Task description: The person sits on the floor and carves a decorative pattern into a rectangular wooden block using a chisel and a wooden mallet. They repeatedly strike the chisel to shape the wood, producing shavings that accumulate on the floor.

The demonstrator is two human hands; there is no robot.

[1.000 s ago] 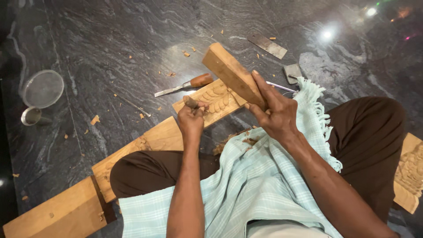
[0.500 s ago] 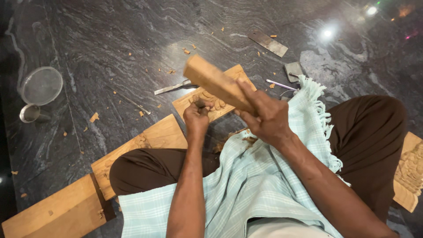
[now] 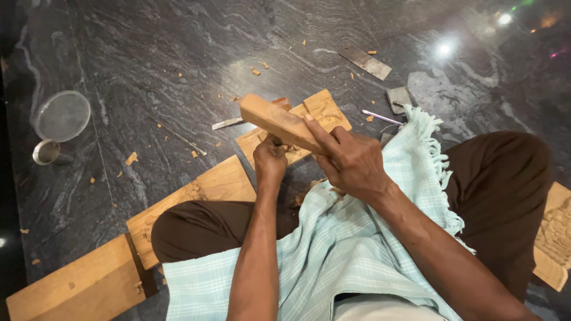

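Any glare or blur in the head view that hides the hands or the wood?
Head view: glare spots on the floor at top right only; left hand, right hand and wooden block evenly lit, fairly sharp; left edge falls dark.

round strainer (image 3: 61,115); metal cup (image 3: 46,152); flat metal blade (image 3: 364,62); wood chips (image 3: 131,158) on dark stone floor (image 3: 148,47)

The scene is dim, lit from above. Two bright white spots of glare sit on the polished dark stone floor (image 3: 148,53) at the upper right, with faint coloured flares beside them. A softer sheen spreads across the middle. The left edge falls into near black. Focus is fairly sharp throughout, and shadows are soft.
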